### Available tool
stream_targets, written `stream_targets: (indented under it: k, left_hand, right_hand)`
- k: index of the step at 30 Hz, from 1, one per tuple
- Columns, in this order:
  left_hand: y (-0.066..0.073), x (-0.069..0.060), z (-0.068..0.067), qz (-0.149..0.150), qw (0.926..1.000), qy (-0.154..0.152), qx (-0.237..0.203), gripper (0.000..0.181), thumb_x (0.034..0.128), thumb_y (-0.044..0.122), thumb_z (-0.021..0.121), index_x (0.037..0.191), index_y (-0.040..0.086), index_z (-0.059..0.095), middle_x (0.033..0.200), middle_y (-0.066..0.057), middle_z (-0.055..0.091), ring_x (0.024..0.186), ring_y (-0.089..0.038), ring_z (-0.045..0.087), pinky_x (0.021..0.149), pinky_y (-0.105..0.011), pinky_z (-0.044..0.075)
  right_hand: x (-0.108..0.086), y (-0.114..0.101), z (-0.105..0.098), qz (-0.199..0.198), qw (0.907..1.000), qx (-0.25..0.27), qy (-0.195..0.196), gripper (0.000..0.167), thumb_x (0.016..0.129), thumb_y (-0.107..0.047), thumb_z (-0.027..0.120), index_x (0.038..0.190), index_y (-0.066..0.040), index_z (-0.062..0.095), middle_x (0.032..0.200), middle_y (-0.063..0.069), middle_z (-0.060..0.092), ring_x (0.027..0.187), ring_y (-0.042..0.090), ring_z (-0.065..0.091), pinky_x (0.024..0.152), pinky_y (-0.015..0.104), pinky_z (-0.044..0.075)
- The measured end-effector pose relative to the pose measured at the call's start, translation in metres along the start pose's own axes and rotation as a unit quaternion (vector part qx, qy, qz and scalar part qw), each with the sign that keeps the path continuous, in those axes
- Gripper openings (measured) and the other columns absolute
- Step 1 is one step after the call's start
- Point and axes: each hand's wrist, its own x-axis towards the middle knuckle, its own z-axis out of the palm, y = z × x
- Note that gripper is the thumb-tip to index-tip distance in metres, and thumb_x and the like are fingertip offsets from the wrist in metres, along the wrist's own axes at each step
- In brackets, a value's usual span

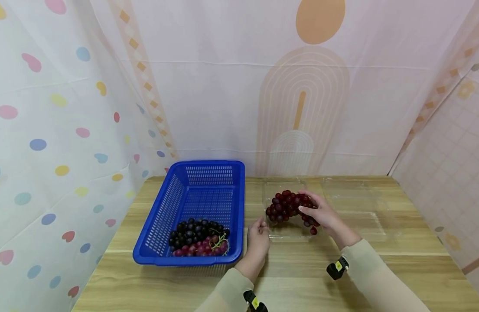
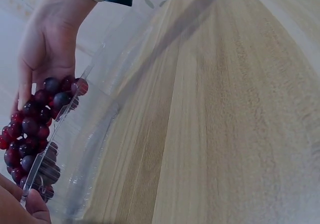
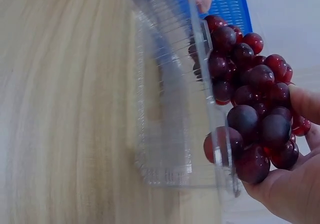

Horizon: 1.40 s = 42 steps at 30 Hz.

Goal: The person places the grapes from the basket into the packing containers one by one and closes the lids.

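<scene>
A bunch of dark red grapes (image 1: 284, 206) is in my right hand (image 1: 327, 216), its thumb and fingers gripping the bunch at the right end. The grapes hang over a clear plastic box (image 1: 290, 237), with some below its rim in the right wrist view. At the box's left edge is my left hand (image 1: 258, 242), its thumb and fingers (image 2: 37, 204) pinching the rim. The box's clear lid (image 1: 356, 216) lies spread open to the right, behind my right hand. Part of the bunch is covered by the right fingers.
To the left stands a blue plastic basket (image 1: 241, 208) with slotted walls. Black grapes (image 1: 192, 232) and a bunch of pinkish-red grapes (image 1: 202, 248) with green stems lie at its near end. Everything rests on a wood-grain table (image 1: 294, 277), with patterned curtains behind and at both sides.
</scene>
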Motion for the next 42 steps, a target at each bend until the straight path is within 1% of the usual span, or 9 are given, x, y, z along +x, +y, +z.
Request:
stream_targets:
  k: [5, 9, 14, 18, 24, 27, 33, 36, 42]
  left_hand:
    - [0.001, 0.0, 0.0, 0.0, 0.9999, 0.01, -0.007, 0.039, 0.0909, -0.01, 0.046, 0.13, -0.013, 0.047, 0.107, -0.016, 0.051, 0.101, -0.024, 0.052, 0.086, -0.031, 0.046]
    - [-0.001, -0.001, 0.001, -0.005, 0.9999, 0.008, -0.005, 0.039, 0.0916, -0.008, 0.046, 0.131, -0.012, 0.047, 0.108, -0.015, 0.052, 0.1, -0.023, 0.052, 0.083, -0.029, 0.046]
    - [-0.001, -0.002, 0.001, -0.013, 0.9998, -0.002, -0.014, 0.04, 0.0922, -0.008, 0.045, 0.133, -0.011, 0.045, 0.109, -0.016, 0.051, 0.099, -0.023, 0.05, 0.082, -0.028, 0.045]
    - [-0.001, -0.002, 0.002, -0.017, 0.9997, -0.003, -0.015, 0.041, 0.0925, -0.008, 0.045, 0.133, -0.011, 0.045, 0.11, -0.016, 0.051, 0.1, -0.023, 0.05, 0.083, -0.029, 0.045]
    - [-0.001, -0.001, 0.002, -0.022, 0.9996, -0.006, -0.014, 0.041, 0.0937, -0.007, 0.045, 0.135, -0.009, 0.044, 0.113, -0.016, 0.051, 0.103, -0.023, 0.05, 0.084, -0.029, 0.045]
    - [0.0, -0.003, 0.001, -0.022, 0.9996, -0.01, -0.013, 0.041, 0.0941, -0.006, 0.045, 0.135, -0.009, 0.043, 0.114, -0.016, 0.051, 0.104, -0.023, 0.05, 0.085, -0.029, 0.046]
    - [-0.001, -0.004, 0.001, -0.021, 0.9996, -0.012, -0.014, 0.042, 0.0941, -0.006, 0.045, 0.136, -0.009, 0.042, 0.115, -0.017, 0.05, 0.106, -0.025, 0.05, 0.083, -0.028, 0.046]
    - [-0.002, -0.004, 0.002, -0.024, 0.9995, -0.011, -0.017, 0.042, 0.0941, -0.007, 0.045, 0.136, -0.009, 0.042, 0.115, -0.017, 0.049, 0.106, -0.024, 0.049, 0.083, -0.028, 0.046]
    - [-0.001, -0.005, 0.003, -0.023, 0.9995, -0.007, -0.019, 0.042, 0.0941, -0.007, 0.045, 0.136, -0.01, 0.042, 0.113, -0.016, 0.049, 0.102, -0.023, 0.049, 0.08, -0.026, 0.045]
  right_hand:
    - [0.001, 0.005, 0.002, -0.009, 0.9997, -0.023, 0.003, 0.054, 0.093, -0.006, 0.057, 0.143, -0.008, 0.037, 0.149, 0.022, 0.031, 0.133, 0.041, 0.032, 0.103, 0.052, 0.036]
    - [0.002, 0.008, 0.004, -0.017, 0.9937, -0.11, 0.01, 0.053, 0.093, -0.011, 0.059, 0.143, -0.014, 0.04, 0.15, 0.02, 0.031, 0.135, 0.044, 0.029, 0.104, 0.06, 0.03]
    - [0.004, 0.012, 0.008, -0.041, 0.9723, -0.229, 0.026, 0.053, 0.091, -0.015, 0.063, 0.14, -0.02, 0.044, 0.147, 0.019, 0.038, 0.132, 0.045, 0.034, 0.103, 0.063, 0.03]
    - [0.003, 0.012, 0.01, -0.067, 0.9629, -0.259, 0.035, 0.053, 0.089, -0.012, 0.065, 0.138, -0.017, 0.047, 0.142, 0.02, 0.044, 0.129, 0.045, 0.04, 0.103, 0.061, 0.033]
    - [0.001, 0.009, 0.013, -0.124, 0.9399, -0.317, 0.026, 0.055, 0.086, -0.009, 0.067, 0.138, -0.006, 0.047, 0.139, 0.02, 0.048, 0.127, 0.041, 0.043, 0.105, 0.055, 0.034]
    - [-0.001, 0.007, 0.015, -0.128, 0.9237, -0.36, 0.025, 0.058, 0.086, -0.011, 0.069, 0.139, -0.008, 0.046, 0.138, 0.02, 0.049, 0.126, 0.04, 0.045, 0.104, 0.054, 0.036]
    - [-0.004, 0.006, 0.022, -0.125, 0.8779, -0.459, 0.051, 0.06, 0.085, -0.02, 0.071, 0.14, -0.012, 0.047, 0.128, 0.023, 0.056, 0.115, 0.044, 0.052, 0.094, 0.055, 0.044]
    - [-0.004, 0.008, 0.024, -0.118, 0.8627, -0.488, 0.06, 0.06, 0.085, -0.023, 0.071, 0.139, -0.012, 0.048, 0.125, 0.022, 0.058, 0.113, 0.043, 0.052, 0.093, 0.055, 0.044]
    - [-0.003, 0.012, 0.026, -0.096, 0.8626, -0.493, 0.06, 0.06, 0.084, -0.022, 0.072, 0.138, -0.009, 0.05, 0.126, 0.027, 0.051, 0.108, 0.042, 0.054, 0.089, 0.053, 0.047]
